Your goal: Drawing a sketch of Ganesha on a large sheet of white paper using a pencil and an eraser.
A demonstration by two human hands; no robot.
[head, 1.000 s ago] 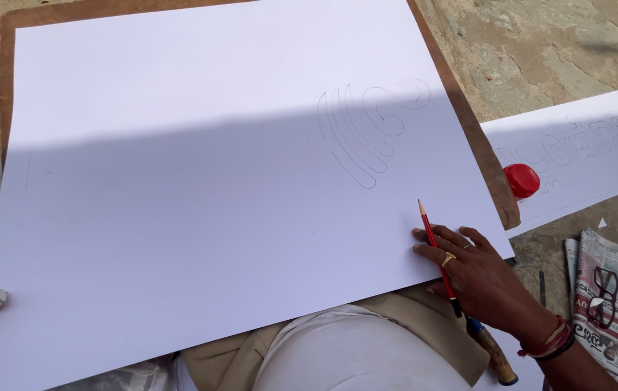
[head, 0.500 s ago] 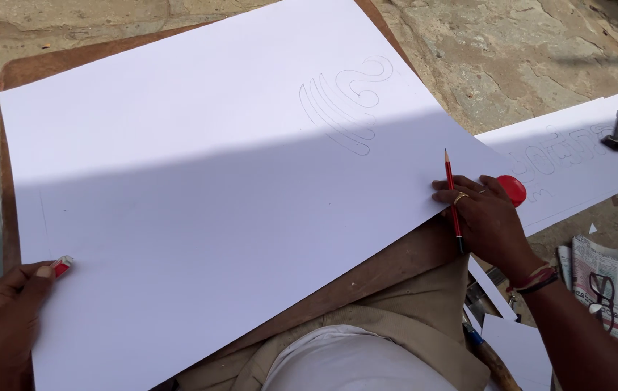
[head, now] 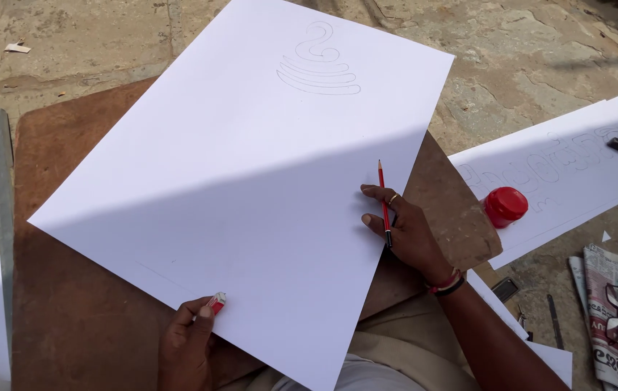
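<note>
White sheet point(head: 251, 181): lying tilted across a brown board point(head: 70, 318), bearing a pencilled curl design near its far end. Right hand point(head: 403, 228): gripping a red pencil point(head: 383, 195) and pressing the sheet's right edge. Left hand point(head: 187, 347): pinching what is probably an eraser point(head: 216, 303) at the near edge. Red cap point(head: 506, 205): sitting nearby.

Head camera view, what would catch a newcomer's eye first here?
A large white sheet of paper lies tilted across a brown board, with a curly pencil drawing near its far edge. The right hand rests on the sheet's right edge holding a red pencil, and the left hand grips the near edge with a small eraser. A red cap sits right of the board.
</note>
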